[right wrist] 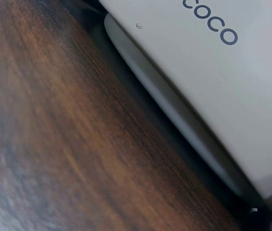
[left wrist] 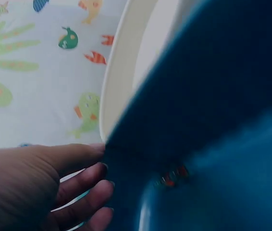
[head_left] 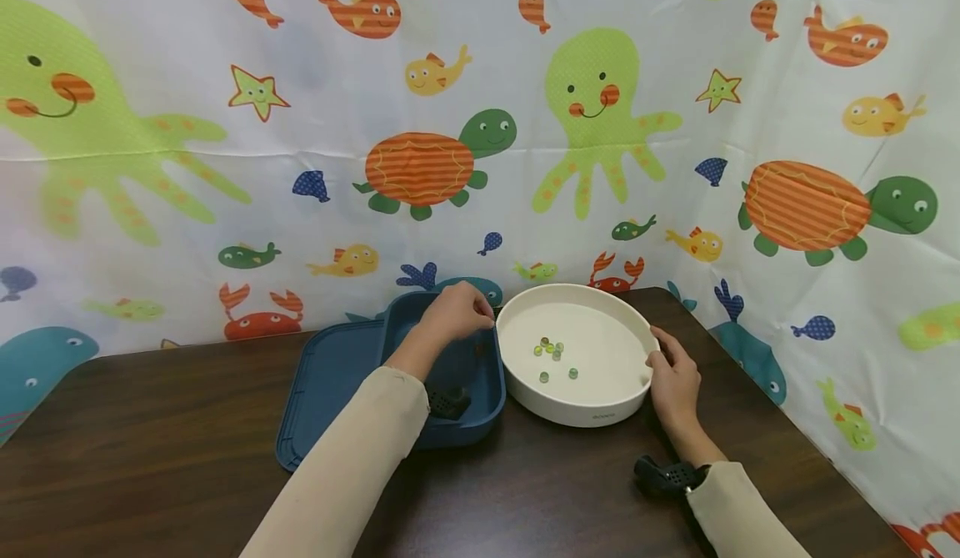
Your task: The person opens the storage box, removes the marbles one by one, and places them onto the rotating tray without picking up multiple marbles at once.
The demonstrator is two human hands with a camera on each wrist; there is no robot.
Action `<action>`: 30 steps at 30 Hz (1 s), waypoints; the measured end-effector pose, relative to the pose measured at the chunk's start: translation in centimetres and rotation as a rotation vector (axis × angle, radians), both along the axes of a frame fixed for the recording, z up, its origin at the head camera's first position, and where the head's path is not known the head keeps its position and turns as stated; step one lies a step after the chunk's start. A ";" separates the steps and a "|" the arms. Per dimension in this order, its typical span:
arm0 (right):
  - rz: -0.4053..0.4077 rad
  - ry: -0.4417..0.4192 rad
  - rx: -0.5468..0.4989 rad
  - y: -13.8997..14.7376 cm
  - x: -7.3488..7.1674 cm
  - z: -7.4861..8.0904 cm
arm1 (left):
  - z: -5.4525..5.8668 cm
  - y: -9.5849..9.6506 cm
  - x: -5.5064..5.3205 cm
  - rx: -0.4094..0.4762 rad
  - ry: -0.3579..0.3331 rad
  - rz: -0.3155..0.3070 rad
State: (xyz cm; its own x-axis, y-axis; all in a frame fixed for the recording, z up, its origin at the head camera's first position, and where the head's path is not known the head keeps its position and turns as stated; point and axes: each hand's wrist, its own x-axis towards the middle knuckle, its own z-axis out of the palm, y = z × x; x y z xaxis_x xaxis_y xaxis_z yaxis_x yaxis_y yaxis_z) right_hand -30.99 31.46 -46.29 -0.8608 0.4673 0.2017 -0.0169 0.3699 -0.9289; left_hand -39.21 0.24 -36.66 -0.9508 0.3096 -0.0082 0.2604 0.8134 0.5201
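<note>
My left hand reaches over a deep blue box. Its thumb and curled fingers come together at the box's far right corner, right beside the rim of a round white dish. I cannot tell whether something is between those fingertips. A few small marbles lie at the bottom of the box. Inside the dish sit several green and yellow glass marbles. My right hand grips the dish by its right side, with the thumb at the rim.
A flat blue lid lies left of the box, partly under it. All stand on a dark wooden table. Behind and to the right hangs a white cloth printed with sea animals. Black wrist cameras are strapped on.
</note>
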 end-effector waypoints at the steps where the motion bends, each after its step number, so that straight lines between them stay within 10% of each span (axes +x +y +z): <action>1: 0.000 -0.002 0.000 0.0 0.0 0.0 | -0.2 -0.3 -0.1 -0.003 -0.002 0.005; 30: 0.002 -0.002 -0.006 0.1 -0.1 -0.1 | -3.1 -1.4 -1.2 -0.131 -0.124 -0.127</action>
